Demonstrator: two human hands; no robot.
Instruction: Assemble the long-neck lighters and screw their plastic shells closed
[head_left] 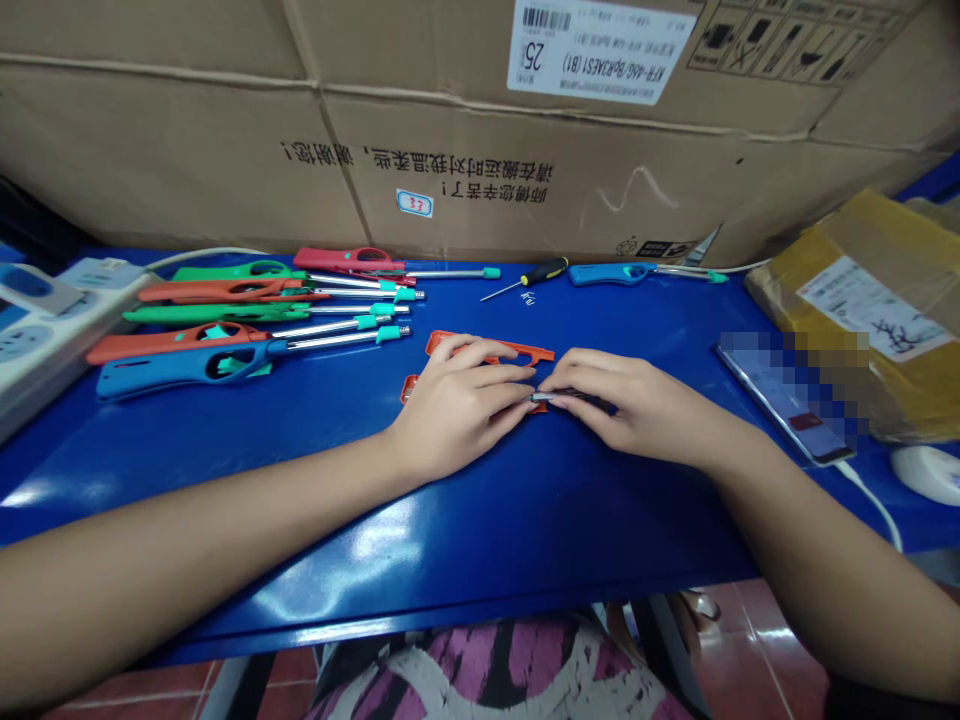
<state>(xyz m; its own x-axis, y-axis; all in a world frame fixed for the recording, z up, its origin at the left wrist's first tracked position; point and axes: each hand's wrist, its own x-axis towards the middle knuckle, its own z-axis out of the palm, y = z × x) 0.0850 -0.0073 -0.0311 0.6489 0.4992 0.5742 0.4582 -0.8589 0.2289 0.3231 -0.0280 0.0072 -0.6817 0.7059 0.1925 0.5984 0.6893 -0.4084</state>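
The two halves of an orange lighter casing lie on the table in front of me, the far half (534,354) partly behind my left hand (469,405). Of the near half (409,389), most is hidden under that hand, with an end showing at the left. A small grey metal piece (541,397) is pinched between the fingertips of both hands, just above the near half's right end. My right hand (634,400) is closed on its right end with thumb and fingers. At its left end, the left thumb and forefinger come together while the other fingers arch over the casing.
Several long-necked lighters (195,368) lie at the left beside a white power strip (45,320). Behind my hands are a screwdriver (544,272), small metal bits (529,298) and a blue lighter (609,274). A phone (787,400), taped parcel (862,310) and white mouse (928,472) stand right; a large carton (420,120) backs the table.
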